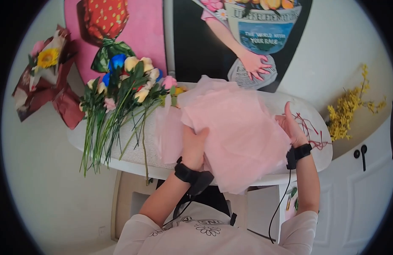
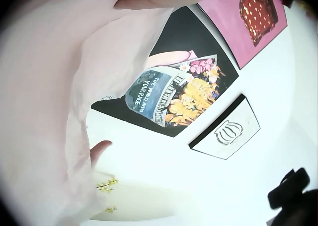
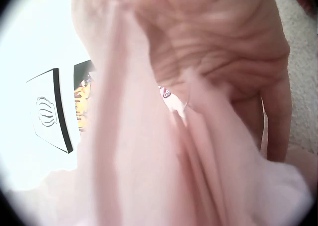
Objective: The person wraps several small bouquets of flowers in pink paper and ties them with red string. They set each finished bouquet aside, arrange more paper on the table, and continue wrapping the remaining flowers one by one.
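A large bundle of sheer pink wrapping (image 1: 239, 127) spreads over the front middle of the white table, its lower edge hanging past the rim. My left hand (image 1: 194, 146) grips it at its left side, thumb lying over the layers and fingers hidden behind. A separate pink fold (image 1: 169, 134) stands to the left of that wrist. On the other side, my right hand (image 1: 293, 129) rests against the wrapping's right edge with the thumb pointing up. In the right wrist view its palm (image 3: 213, 47) faces the pink folds (image 3: 134, 151), the fingers extended.
Many long-stemmed flowers (image 1: 120, 93) lie on the left of the table (image 1: 135, 163), stems over its front edge. Thin dark-red strands (image 1: 309, 129) lie beyond my right hand. A wrapped bouquet (image 1: 48, 72) is at far left, yellow blossoms (image 1: 349, 108) at right. Pictures (image 1: 192, 51) stand behind.
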Motion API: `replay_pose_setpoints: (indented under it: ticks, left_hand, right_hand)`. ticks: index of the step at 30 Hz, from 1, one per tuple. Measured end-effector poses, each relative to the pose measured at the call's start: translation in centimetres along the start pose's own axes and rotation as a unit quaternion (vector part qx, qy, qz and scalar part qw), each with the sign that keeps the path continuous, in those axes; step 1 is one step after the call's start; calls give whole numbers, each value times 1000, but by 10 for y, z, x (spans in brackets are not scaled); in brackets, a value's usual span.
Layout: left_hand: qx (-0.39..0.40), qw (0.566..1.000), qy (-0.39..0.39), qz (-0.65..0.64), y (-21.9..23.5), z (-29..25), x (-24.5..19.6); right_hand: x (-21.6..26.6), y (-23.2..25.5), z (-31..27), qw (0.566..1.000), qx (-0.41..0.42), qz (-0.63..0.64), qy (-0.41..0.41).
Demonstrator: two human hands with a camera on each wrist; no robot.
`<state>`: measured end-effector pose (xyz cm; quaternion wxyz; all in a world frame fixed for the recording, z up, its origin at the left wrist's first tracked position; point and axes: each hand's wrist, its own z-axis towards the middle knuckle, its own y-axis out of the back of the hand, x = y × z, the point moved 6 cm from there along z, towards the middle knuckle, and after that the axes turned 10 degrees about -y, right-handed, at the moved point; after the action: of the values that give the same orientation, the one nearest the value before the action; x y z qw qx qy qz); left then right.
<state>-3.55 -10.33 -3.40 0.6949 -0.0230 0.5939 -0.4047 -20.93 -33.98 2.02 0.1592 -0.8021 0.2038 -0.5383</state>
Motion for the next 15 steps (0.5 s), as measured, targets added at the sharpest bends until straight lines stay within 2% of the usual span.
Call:
replay_pose_setpoints:
  ticks: [1, 2, 3, 5, 6, 9, 10, 12, 13, 15]
  left_hand:
    - [19, 999, 9, 25, -2, -1, 2]
    - [38, 998, 19, 51, -4, -2, 5]
    - [72, 993, 1, 97, -5, -2, 9]
    - [143, 971, -31, 189, -15, -4, 3]
    - [120, 988, -29, 91, -17, -11, -2]
    - [131, 968, -45, 207, 2, -27, -27]
    - [101, 986, -25, 130, 8, -36, -40]
    - [196, 965, 162, 64, 25, -57, -51]
    - [241, 936, 255, 28, 26, -71, -51]
    - [250, 900, 347, 86, 25, -89, -48]
  right_hand:
    - [2, -13, 6, 992, 123, 23, -10]
    - [-5, 20, 13, 980, -195, -37, 5]
    - [-3, 16, 18, 968, -199, -154, 13]
    - [7, -23, 23, 904, -201, -377, 34]
    - [4, -16, 26, 915, -214, -342, 26]
    - [1, -15, 4, 931, -244, -265, 60]
    - [-3, -12, -8, 935, -263, -228, 66]
    - [-14, -5, -38, 934, -306, -163, 81]
    - [-22, -1, -53, 930, -330, -135, 90]
    - [-38, 2, -81, 912, -390, -73, 104]
